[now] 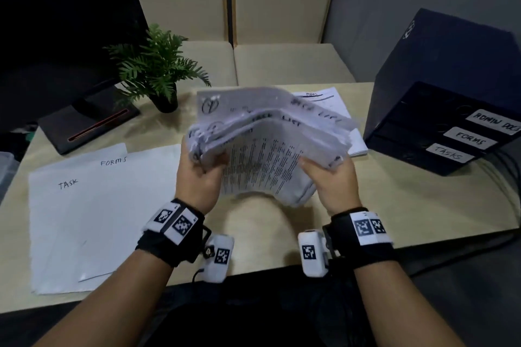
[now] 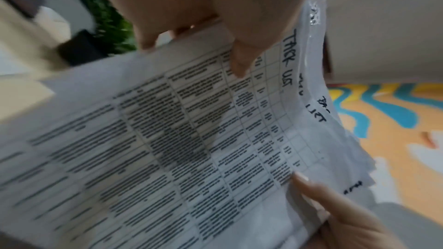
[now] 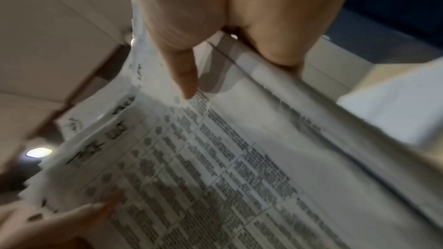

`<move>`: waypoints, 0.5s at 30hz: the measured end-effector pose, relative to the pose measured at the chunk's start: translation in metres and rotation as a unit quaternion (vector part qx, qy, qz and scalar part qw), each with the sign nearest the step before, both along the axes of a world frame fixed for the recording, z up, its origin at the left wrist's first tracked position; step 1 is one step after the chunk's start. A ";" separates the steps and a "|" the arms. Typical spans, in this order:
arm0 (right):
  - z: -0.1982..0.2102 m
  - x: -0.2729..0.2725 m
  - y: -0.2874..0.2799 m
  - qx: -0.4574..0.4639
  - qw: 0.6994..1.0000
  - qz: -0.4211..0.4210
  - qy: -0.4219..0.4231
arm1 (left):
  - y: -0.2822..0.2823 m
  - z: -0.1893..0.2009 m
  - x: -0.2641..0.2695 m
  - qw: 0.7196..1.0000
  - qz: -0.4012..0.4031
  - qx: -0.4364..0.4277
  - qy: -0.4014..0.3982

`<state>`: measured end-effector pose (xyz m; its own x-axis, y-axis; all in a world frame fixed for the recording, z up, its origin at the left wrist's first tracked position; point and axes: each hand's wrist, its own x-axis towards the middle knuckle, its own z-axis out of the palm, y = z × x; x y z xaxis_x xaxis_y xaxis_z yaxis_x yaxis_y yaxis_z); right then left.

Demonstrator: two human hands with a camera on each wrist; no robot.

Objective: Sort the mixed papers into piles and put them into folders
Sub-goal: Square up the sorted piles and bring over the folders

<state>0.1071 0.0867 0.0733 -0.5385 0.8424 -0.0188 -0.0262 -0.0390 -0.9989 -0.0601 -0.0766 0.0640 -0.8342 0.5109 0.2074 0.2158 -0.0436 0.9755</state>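
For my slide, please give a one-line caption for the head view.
A stack of printed papers held by left hand and right hand above the desk, near labelled folders.

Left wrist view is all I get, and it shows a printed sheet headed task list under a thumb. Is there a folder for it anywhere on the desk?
Observer: Yes. A white folder marked TASK lies flat on the desk, left of the left hand.
Operator: Any other folder there?
Observer: A folder marked FORMS seems to lie under it, with its far edge sticking out.
Operator: Anything on the right side?
Observer: A dark box of drawers with labels reading FORMS and TASKS stands at the desk's right end.
Operator: Is the other hand helping?
Observer: The right hand grips the right edge of the stack of papers, which both hands hold above the desk.
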 end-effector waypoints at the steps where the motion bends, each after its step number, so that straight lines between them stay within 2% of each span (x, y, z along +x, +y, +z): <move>1: -0.009 0.003 -0.003 -0.018 1.000 0.005 -0.011 | -0.004 -0.007 0.005 1.000 -0.012 -0.015 -0.016; 4: -0.035 0.005 -0.007 -0.062 0.997 -0.016 -0.048 | -0.009 -0.031 0.006 0.997 -0.025 -0.057 -0.047; 9: -0.039 -0.001 -0.003 -0.075 0.991 -0.020 -0.111 | 0.002 -0.037 0.006 0.989 -0.058 -0.133 0.017; 11: -0.037 -0.001 -0.002 -0.059 0.987 -0.029 -0.147 | 0.001 -0.030 0.005 0.987 -0.050 -0.155 0.015; 13: -0.024 0.001 -0.001 -0.024 0.985 -0.023 -0.167 | -0.008 -0.014 0.000 0.992 -0.055 -0.114 -0.028; 14: -0.014 0.003 0.001 0.006 0.984 -0.010 -0.175 | -0.013 -0.002 -0.004 0.995 -0.039 -0.090 -0.024; 15: -0.004 0.004 0.003 0.045 0.981 0.010 -0.187 | -0.017 0.013 -0.007 0.996 -0.013 -0.085 0.017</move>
